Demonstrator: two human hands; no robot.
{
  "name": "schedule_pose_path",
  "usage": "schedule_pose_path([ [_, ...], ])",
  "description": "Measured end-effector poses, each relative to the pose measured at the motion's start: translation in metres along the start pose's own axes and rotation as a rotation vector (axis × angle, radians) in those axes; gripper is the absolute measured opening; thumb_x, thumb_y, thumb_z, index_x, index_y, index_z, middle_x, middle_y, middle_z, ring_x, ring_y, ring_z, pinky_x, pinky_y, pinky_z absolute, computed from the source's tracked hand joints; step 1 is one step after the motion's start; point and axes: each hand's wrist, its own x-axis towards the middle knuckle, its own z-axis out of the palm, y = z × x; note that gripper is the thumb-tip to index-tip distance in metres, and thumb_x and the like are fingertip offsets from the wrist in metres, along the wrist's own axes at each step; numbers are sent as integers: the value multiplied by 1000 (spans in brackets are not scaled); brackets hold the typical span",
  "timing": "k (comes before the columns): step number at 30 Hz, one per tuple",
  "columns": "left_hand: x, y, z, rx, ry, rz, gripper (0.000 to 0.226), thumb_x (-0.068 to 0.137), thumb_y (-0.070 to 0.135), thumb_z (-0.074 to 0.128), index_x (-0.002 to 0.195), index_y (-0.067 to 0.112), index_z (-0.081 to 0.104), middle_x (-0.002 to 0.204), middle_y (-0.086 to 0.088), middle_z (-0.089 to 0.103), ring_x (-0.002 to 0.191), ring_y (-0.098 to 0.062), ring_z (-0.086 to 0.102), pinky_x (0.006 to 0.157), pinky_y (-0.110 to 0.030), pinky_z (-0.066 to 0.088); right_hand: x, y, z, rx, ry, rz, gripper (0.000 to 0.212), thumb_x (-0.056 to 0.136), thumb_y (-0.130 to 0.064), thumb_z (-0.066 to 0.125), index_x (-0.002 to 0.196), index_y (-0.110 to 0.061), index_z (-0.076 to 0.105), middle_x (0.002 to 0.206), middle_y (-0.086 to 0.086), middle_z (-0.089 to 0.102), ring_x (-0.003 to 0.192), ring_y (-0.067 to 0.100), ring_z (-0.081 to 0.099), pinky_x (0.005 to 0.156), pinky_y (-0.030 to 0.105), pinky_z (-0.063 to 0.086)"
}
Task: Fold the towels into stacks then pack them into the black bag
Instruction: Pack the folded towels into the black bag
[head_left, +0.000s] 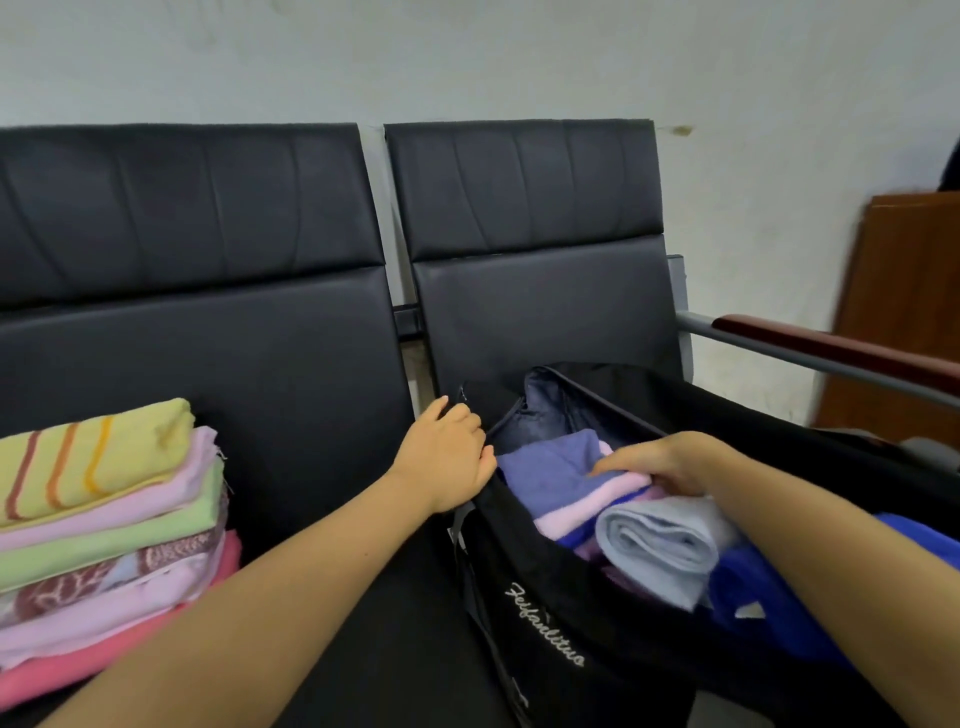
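The black bag (550, 618) stands unzipped on the right-hand seat, with white script on its side. Inside lie folded towels: a purple one (545, 467), a pink one under it, a rolled light-blue one (660, 545) and a dark blue one (748, 592). My left hand (447, 452) grips the bag's near-left rim and holds it apart. My right hand (670, 462) reaches inside, fingers pressed down on the purple and pink towels. A stack of folded towels (104, 530) sits on the left-hand seat, a yellow striped one on top, then pink, green, patterned and coral ones.
Two black padded chairs (535, 301) stand side by side against a pale wall. A metal armrest with a wooden pad (831, 353) runs along the bag's right side. A brown wooden cabinet (909, 301) stands at the far right.
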Motion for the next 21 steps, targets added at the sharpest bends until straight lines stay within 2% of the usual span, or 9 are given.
schedule_pose_path([
  [2, 1, 3, 0, 34, -10, -57, 54, 100, 39, 21, 132, 13, 55, 141, 0, 48, 132, -17, 36, 119, -38, 11, 0, 0, 0, -58, 38, 12, 31, 75, -43, 69, 93, -18, 65, 70, 3, 58, 65, 12, 54, 65, 18, 43],
  [3, 1, 4, -2, 49, -16, -76, 53, 101, 39, 22, 134, 12, 54, 144, -1, 46, 134, -17, 34, 119, -39, 10, 2, 0, 0, -65, 84, 25, 32, 78, -43, 67, 97, -17, 64, 72, 5, 59, 68, 14, 56, 65, 21, 44],
  [5, -1, 6, -5, 72, -26, -98, 53, 101, 39, 21, 134, 12, 54, 145, -1, 44, 136, -17, 33, 119, -41, 10, 3, 1, 1, -61, 122, 13, 30, 84, -38, 62, 99, -13, 64, 79, 9, 62, 77, 18, 58, 72, 28, 47],
  [9, -5, 12, -8, -1, -52, -114, 49, 102, 36, 24, 129, 13, 58, 142, 0, 46, 135, -16, 32, 119, -41, 9, 6, 14, 5, -17, 191, -66, 26, 91, -32, 59, 101, -9, 65, 92, 10, 66, 88, 21, 59, 99, 38, 47],
  [11, -7, 16, -9, -73, -64, -112, 47, 102, 35, 25, 129, 16, 57, 139, 0, 49, 137, -16, 29, 119, -41, 6, 7, 23, 5, -56, 312, -155, 36, 88, -41, 63, 105, -9, 66, 101, 10, 67, 89, 20, 62, 87, 34, 48],
  [13, -8, 23, -12, -141, -70, -92, 45, 101, 34, 27, 134, 17, 52, 138, -2, 51, 139, -17, 29, 120, -41, 4, 3, 29, 7, -104, 430, -214, 49, 86, -53, 62, 110, -10, 65, 110, 10, 67, 97, 23, 63, 87, 33, 46],
  [15, -8, 33, -17, -189, -61, -39, 44, 100, 34, 29, 136, 17, 49, 131, -3, 56, 131, -19, 39, 120, -40, 1, -5, 30, 7, -317, 545, -235, 56, 92, -57, 49, 122, -10, 59, 124, 12, 62, 112, 28, 58, 99, 35, 42],
  [17, -7, 45, -21, -238, -63, 9, 44, 99, 34, 30, 136, 17, 48, 122, -3, 61, 122, -20, 48, 119, -39, -2, -15, 29, 7, -528, 608, -217, 56, 98, -54, 36, 128, -9, 53, 134, 15, 55, 120, 30, 53, 102, 36, 38],
  [21, -8, 60, -25, -282, -70, 29, 41, 98, 33, 32, 130, 15, 51, 117, -4, 62, 114, -22, 51, 118, -39, -2, -33, 36, 18, -696, 553, -87, 58, 102, -47, 26, 144, -9, 37, 149, 16, 40, 134, 31, 40, 110, 37, 28],
])
